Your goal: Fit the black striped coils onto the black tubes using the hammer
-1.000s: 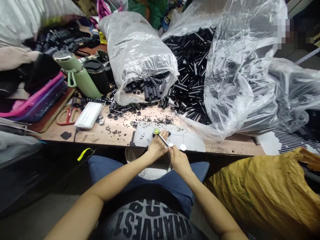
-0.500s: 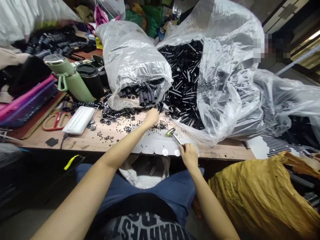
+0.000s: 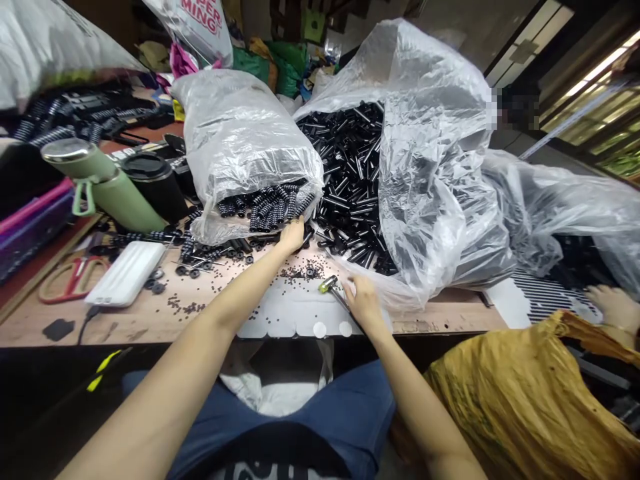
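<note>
My left hand [image 3: 292, 236] reaches forward to the mouth of a clear plastic bag [image 3: 250, 133]. Its fingers are closed, and a short black tube [image 3: 307, 237] shows at their right side. Ribbed black pieces [image 3: 275, 207] lie in the bag mouth just beyond the fingertips. Over the white sheet [image 3: 285, 313], my right hand [image 3: 365, 303] has its fingers apart beside a small hammer [image 3: 329, 285] with a yellow-green face. The hammer's handle runs toward that hand and partly under it. Tiny dark rings [image 3: 295, 272] are scattered between the hands.
A large open plastic bag [image 3: 425, 167] of plain black tubes stands ahead. Left are a green flask [image 3: 115, 193], black cup [image 3: 155, 187], white power bank [image 3: 125, 273] and red-handled scissors [image 3: 75, 280]. At right are a yellow sack [image 3: 500, 380] and another person's hand [image 3: 615, 310].
The view has shifted, so most things sit lower and further left. My right hand has loosened from the hammer handle. Another person's hand has come into view at the right.
</note>
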`<state>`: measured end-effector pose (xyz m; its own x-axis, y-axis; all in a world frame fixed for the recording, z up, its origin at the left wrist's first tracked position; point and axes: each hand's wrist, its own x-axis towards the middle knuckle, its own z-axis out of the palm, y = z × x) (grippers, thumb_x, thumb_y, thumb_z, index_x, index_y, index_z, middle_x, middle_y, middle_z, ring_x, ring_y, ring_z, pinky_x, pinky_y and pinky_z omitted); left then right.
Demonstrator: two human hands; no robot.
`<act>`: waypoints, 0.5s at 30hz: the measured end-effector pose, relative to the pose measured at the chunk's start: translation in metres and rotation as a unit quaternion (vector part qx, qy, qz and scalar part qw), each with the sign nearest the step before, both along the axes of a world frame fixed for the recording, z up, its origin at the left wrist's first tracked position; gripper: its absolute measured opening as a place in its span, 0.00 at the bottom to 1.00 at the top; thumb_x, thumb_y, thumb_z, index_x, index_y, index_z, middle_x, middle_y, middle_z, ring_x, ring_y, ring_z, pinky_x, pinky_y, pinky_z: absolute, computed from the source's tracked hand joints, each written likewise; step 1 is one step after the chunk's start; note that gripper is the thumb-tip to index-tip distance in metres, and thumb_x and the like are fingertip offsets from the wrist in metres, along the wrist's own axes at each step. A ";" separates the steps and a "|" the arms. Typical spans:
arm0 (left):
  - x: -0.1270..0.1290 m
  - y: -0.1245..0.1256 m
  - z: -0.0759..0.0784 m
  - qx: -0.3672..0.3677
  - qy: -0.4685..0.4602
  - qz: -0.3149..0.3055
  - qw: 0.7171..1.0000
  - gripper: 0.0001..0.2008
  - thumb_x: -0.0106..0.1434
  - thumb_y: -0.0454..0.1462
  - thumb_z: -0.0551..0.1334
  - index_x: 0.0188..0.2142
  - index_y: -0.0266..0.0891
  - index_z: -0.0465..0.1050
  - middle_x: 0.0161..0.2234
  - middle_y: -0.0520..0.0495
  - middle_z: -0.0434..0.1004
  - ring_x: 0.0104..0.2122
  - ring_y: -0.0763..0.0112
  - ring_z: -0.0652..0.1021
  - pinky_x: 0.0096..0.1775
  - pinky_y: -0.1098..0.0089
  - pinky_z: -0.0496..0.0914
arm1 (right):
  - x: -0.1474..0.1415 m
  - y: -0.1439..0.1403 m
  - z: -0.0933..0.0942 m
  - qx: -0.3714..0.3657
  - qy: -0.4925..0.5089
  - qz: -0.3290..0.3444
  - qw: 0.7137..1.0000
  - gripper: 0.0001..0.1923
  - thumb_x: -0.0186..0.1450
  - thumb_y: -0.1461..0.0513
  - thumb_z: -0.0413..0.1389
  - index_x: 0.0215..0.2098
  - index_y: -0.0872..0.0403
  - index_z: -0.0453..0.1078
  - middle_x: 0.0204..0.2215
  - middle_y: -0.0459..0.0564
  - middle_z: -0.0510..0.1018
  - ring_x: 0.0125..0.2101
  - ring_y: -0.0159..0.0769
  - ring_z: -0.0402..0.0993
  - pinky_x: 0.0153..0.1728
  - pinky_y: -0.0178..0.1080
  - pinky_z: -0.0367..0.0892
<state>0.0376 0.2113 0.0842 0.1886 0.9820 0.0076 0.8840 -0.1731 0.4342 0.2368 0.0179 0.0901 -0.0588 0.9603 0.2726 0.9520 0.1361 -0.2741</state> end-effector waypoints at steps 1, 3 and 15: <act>-0.007 -0.009 -0.001 0.015 -0.010 -0.019 1.000 0.28 0.65 0.31 0.52 0.64 0.32 0.50 0.51 0.30 0.67 0.48 0.54 0.73 0.49 0.61 0.66 | -0.002 0.020 0.005 0.019 -0.006 0.001 1.000 0.14 0.71 0.58 0.44 0.46 0.56 0.67 0.42 0.57 0.73 0.45 0.44 0.66 0.46 0.44 0.62; -0.021 -0.029 -0.002 0.054 -0.050 -0.041 0.996 0.27 0.66 0.33 0.51 0.64 0.33 0.51 0.52 0.32 0.67 0.48 0.56 0.73 0.49 0.62 0.66 | -0.008 0.060 0.014 0.031 -0.038 -0.003 0.999 0.15 0.69 0.61 0.47 0.52 0.57 0.66 0.49 0.60 0.71 0.50 0.48 0.62 0.49 0.47 0.59; -0.073 -0.122 0.024 -0.020 -0.383 -0.089 0.919 0.23 0.61 0.44 0.61 0.54 0.37 0.68 0.44 0.41 0.76 0.42 0.63 0.75 0.43 0.64 0.70 | -0.037 0.067 0.080 -0.225 0.211 0.253 0.917 0.09 0.63 0.60 0.55 0.38 0.57 0.72 0.34 0.49 0.78 0.35 0.35 0.72 0.39 0.39 0.68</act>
<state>-0.0358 0.0891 0.1085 0.3016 0.9383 0.1694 0.2753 -0.2557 0.9267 0.2003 0.0846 0.1702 -0.5083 0.8600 -0.0446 0.5950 0.3133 -0.7401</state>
